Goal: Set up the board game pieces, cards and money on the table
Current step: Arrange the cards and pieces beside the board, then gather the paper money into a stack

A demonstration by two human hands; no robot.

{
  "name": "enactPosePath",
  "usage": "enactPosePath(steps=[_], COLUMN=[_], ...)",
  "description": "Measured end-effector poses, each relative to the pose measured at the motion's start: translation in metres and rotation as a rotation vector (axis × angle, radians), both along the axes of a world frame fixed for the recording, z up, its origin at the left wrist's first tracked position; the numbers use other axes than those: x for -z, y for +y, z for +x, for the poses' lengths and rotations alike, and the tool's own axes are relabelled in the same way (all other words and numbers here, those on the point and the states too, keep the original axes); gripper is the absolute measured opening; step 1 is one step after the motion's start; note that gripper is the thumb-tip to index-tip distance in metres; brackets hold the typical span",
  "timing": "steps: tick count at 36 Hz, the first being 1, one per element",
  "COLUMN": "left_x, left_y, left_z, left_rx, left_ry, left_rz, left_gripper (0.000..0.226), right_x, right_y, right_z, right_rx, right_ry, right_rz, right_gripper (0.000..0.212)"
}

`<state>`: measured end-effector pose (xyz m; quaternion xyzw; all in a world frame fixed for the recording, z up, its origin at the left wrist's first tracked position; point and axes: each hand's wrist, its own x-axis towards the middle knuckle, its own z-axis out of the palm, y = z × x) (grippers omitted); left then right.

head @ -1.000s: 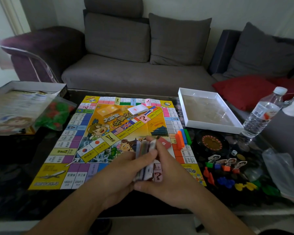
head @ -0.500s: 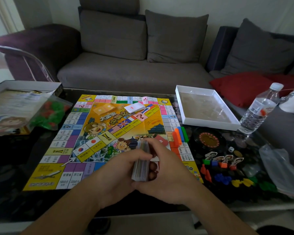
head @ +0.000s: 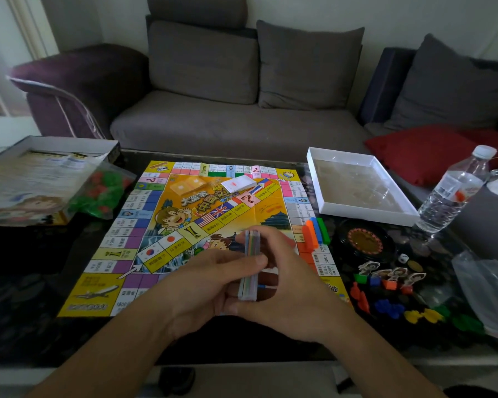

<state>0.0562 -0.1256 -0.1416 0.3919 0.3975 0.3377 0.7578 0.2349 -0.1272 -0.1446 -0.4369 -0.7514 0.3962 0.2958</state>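
Dark table (head: 55, 254) carried the board (head: 156, 225); above it both hands' fingers (head: 242, 264) gripped a card stack (head: 249, 265), which could spill if loosened.

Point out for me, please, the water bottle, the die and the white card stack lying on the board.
water bottle (head: 450, 193): head view, on the label around its middle.
die (head: 404, 258): head view, on its white top face.
white card stack (head: 239, 184): head view, on the top card's centre.
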Motion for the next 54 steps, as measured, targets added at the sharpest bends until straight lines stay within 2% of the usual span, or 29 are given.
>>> enactPosePath(steps=[3,5,7,9,11,13,21,26,33,40,44,48,54], left_x=[-0.001,-0.002,-0.001,0.0,0.0,0.0,-0.004,-0.011,-0.023,-0.017,-0.009,0.007,0.049], left_y=[0.002,0.002,0.003,0.005,0.006,0.008,0.024,0.043,0.074,0.107,0.125,0.145,0.162], left_z=[-0.001,-0.003,-0.007,-0.011,-0.014,-0.015,-0.029,-0.037,-0.054,-0.066,-0.084,-0.108,-0.12], left_rx=[-0.02,-0.032,-0.009,0.049,0.103,0.135,0.272,0.175,0.104,0.051,-0.04,-0.106,-0.155], left_ry=[0.139,0.323,0.544,0.773,0.987,1.08,1.088,1.08,1.296,1.376,1.401,1.528,1.52], left_rz=[0.104,0.245,0.449,0.632,0.712,0.741,0.688,0.645,0.833,0.836,0.796,0.78,0.778], left_gripper=[0.023,0.02,0.019,0.017,0.023,0.031,0.059,0.075,0.041,0.034,0.032,0.032,0.036], right_x=[-0.002,-0.007,-0.014,-0.022,-0.027,-0.028,-0.028,-0.025,-0.018,-0.006,-0.008,-0.004,0.002], right_y=[0.0,0.002,0.007,0.012,0.017,0.021,0.042,0.066,0.101,0.115,0.118,0.116,0.111], right_z=[0.0,0.005,0.012,0.018,0.02,0.016,-0.002,-0.01,-0.022,-0.038,-0.033,-0.025,-0.02], right_rx=[-0.058,-0.078,-0.055,-0.011,0.009,-0.017,-0.13,-0.104,0.003,0.109,0.241,0.306,0.346], right_ry=[-0.034,-0.087,-0.109,-0.112,-0.166,-0.185,-0.187,-0.112,0.009,0.067,-0.005,-0.05,-0.122], right_rz=[-0.094,-0.119,-0.107,-0.079,-0.028,-0.031,-0.044,-0.073,-0.1,-0.152,-0.105,-0.125,-0.149], right_gripper=[0.118,0.12,0.103,0.075,0.051,0.04,0.035,0.035,0.034,0.027,0.021,0.017,0.017])
